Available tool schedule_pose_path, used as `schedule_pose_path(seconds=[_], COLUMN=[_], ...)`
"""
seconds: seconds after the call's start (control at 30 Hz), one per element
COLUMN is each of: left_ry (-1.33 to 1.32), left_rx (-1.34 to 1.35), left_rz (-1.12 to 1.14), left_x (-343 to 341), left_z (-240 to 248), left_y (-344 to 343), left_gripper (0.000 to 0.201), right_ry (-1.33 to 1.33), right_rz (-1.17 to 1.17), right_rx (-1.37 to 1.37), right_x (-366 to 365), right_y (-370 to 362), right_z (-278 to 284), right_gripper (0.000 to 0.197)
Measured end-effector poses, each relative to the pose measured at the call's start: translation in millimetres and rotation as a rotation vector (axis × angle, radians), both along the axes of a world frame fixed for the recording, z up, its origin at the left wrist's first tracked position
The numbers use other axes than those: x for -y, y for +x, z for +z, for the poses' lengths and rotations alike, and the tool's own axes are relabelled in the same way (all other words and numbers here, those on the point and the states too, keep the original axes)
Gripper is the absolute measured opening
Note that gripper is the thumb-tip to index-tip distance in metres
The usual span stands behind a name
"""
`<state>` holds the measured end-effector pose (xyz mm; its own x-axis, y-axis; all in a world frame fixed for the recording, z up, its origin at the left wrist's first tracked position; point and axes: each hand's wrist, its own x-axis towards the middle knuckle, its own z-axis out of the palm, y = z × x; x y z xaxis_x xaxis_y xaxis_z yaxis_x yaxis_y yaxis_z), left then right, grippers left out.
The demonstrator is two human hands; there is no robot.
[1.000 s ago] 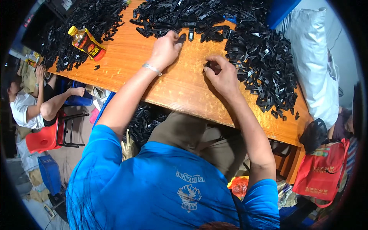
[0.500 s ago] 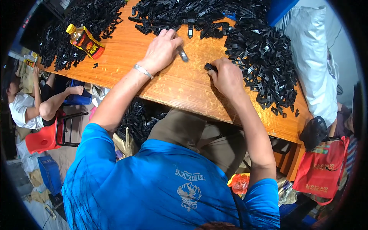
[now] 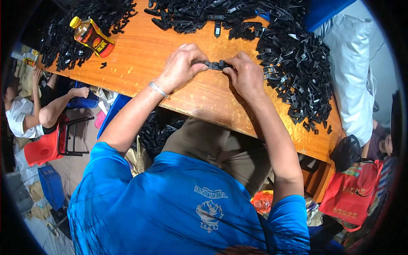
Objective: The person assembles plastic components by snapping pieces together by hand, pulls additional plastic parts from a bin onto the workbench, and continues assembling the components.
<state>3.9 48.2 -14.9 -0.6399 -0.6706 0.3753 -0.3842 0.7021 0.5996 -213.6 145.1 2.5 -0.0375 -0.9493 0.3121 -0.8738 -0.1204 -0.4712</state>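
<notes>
Over the middle of the wooden table, my left hand pinches a slim black plastic part by its left end. From the other side my right hand grips a small black plastic piece, and the two pieces meet between my fingertips. Whether they are joined I cannot tell. A large heap of small black pieces lies just right of my right hand. Beyond both hands spreads a pile of longer black parts, with a single part at its near edge.
A yellow-capped drink bottle stands at the left by another pile of black parts. White sacks lean along the table's right edge, above a red bag. At far left a person sits near a red chair.
My hands have come together: the right moved left and the left turned inward. The two black pieces, apart before, now meet end to end. The view has shifted slightly.
</notes>
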Motion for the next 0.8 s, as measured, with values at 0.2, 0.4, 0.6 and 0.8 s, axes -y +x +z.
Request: schedule_pose_path(seconds=[0.2,0.4,0.6,0.8], left_ry=[-0.037,0.014,0.357,0.322], left_rx=[-0.068,0.036,0.395,0.174], left_rz=[-0.037,-0.024,-0.002,-0.033], left_x=[-1,-6,-10,7], left_z=[-6,9,60,71], left_y=[-8,3,109,31], left_gripper=[0.020,0.019,0.017,0.028], right_ry=[-0.044,-0.024,-0.159,-0.069], right_rz=[0.063,0.237,0.056,-0.012], right_rx=[-0.059,-0.098,-0.200,-0.456], right_x=[9,20,-45,-58], right_y=[-3,4,-49,-86], right_z=[-2,-4,15,12], right_gripper=[0.012,0.018,0.014,0.015])
